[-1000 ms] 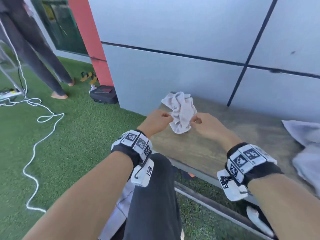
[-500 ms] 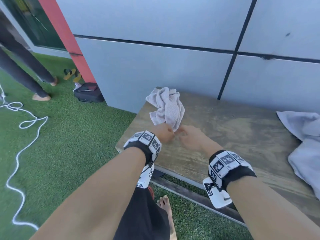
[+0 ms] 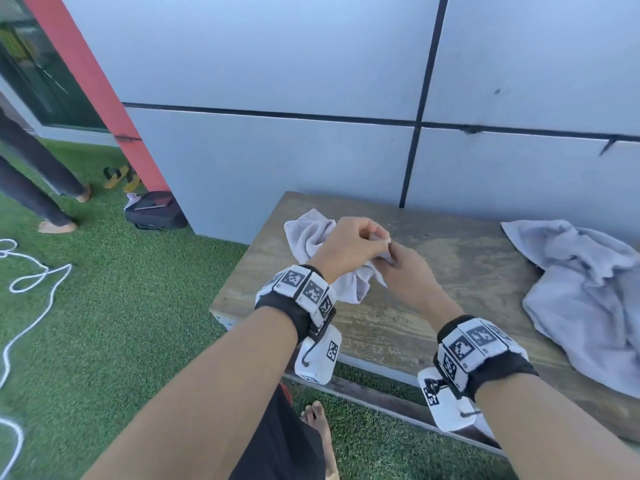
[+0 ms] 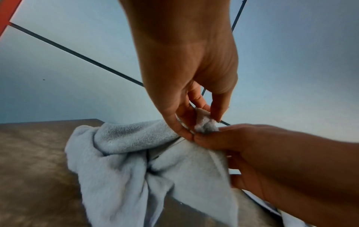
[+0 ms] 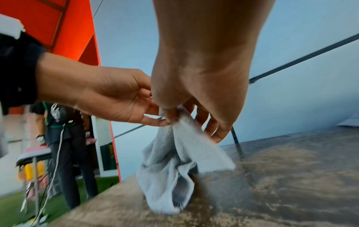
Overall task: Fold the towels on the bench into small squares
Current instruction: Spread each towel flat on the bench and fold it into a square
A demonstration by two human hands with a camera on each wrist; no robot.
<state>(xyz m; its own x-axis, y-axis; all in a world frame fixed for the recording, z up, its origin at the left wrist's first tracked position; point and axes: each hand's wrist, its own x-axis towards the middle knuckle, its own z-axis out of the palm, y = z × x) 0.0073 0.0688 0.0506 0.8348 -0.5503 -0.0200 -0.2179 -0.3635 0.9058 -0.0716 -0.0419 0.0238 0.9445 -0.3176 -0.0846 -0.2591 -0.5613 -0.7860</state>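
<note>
A: So, scene check, biggest first. Anchor on the bench (image 3: 433, 306)?

B: Yes. Grey panelled wall (image 3: 277, 150) right behind the bench. Green turf (image 3: 121, 323) off its left end and in front, with white rope (image 3: 20, 282) lying on it.

A: Towels?

B: 2. Larger crumpled towel (image 3: 588, 299) lies on the bench's right end, nothing touching it. Small towel (image 3: 311, 233) is at the bench's left end, bunched, upper part lifted, lower folds resting on the wood.

A: Hands?

B: Both meet over the left end of the bench, touching each other. Left hand (image 3: 349, 244) pinches a tuft of the small towel between thumb and fingertips (image 4: 215, 110). Right hand (image 3: 405, 271) pinches the same towel just beside that, thumb and forefinger closed on the cloth, other fingers loose.

A: Anything else?

B: Black bag (image 3: 156, 209) on the turf past the bench's left end, against the wall.
</note>
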